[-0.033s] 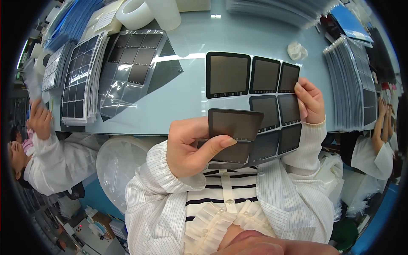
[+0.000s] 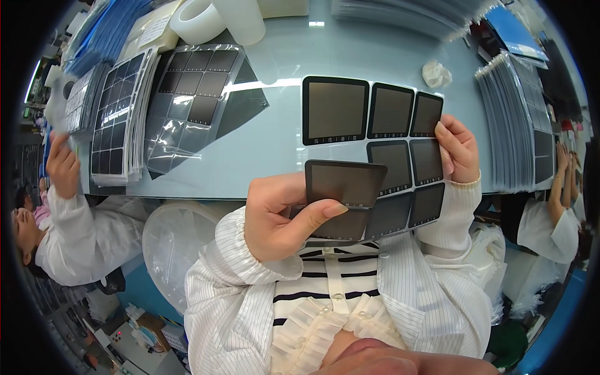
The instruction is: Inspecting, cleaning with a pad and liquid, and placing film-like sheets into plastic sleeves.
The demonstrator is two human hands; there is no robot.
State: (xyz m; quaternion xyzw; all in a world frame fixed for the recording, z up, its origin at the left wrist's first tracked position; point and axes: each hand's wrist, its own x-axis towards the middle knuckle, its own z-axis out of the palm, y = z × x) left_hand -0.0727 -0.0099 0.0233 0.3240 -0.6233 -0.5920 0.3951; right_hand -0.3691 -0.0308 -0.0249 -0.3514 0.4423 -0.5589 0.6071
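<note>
My left hand [image 2: 281, 215] is closed on a loose dark, rounded rectangular panel [image 2: 345, 181], thumb in front and fingers hidden behind. A thin sheet [image 2: 369, 142] carries several similar dark panels in rows, each with a strip of small marks along its lower edge. My right hand [image 2: 458, 148] pinches this sheet by its right edge, thumb on the front. The loose panel is in front of the sheet's left part and covers some of it. Whether panel and sheet touch cannot be told.
At left on the table [image 2: 281, 59] lie panel sheets in clear film [image 2: 187, 103] and a stack of panel sheets [image 2: 119, 119]. White rolls [image 2: 199, 22] stand behind. A crumpled white wad [image 2: 437, 74] and another stack [image 2: 512, 125] are at right. A co-worker's hand [image 2: 63, 167] is at far left.
The sheet and my right hand have shifted very slightly right. My left hand looks unchanged. The co-worker's hand at far left has moved a little to the right.
</note>
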